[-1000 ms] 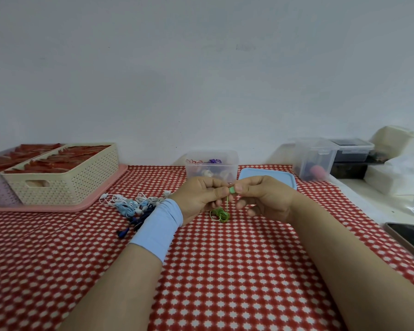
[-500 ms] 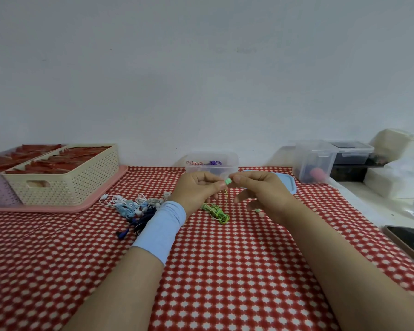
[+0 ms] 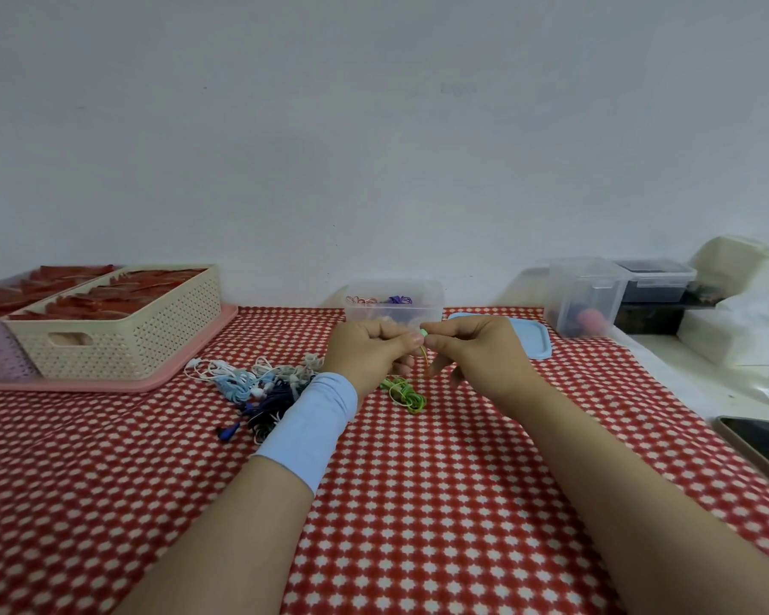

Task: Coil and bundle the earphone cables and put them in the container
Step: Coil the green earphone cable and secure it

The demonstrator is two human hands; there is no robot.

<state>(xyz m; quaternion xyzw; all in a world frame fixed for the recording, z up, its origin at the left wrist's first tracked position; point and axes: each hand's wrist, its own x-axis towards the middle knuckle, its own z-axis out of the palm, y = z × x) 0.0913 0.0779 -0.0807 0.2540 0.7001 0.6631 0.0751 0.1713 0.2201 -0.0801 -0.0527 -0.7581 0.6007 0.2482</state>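
My left hand point(image 3: 371, 348) and my right hand point(image 3: 476, 352) meet above the table, both pinching the end of a green earphone cable point(image 3: 405, 392). Its green earbud shows between my fingertips, and the rest of the cable lies in loose loops on the cloth just below my hands. A pile of white, light blue and dark blue earphones point(image 3: 263, 388) lies to the left, beside my left wrist. Behind my hands stands a clear plastic container point(image 3: 431, 295) with coiled cables inside, and its blue lid point(image 3: 536, 344) lies to its right.
A cream basket point(image 3: 125, 348) on a pink tray point(image 3: 187, 370) fills the back left. Clear and dark boxes point(image 3: 587, 295) stand at the back right. A phone point(image 3: 760, 441) lies at the right edge. The red checkered tablecloth point(image 3: 418, 503) covers the table.
Both hands have risen slightly and moved back toward the container, lifting the earbud end. More of the green cable has spread out on the cloth below.
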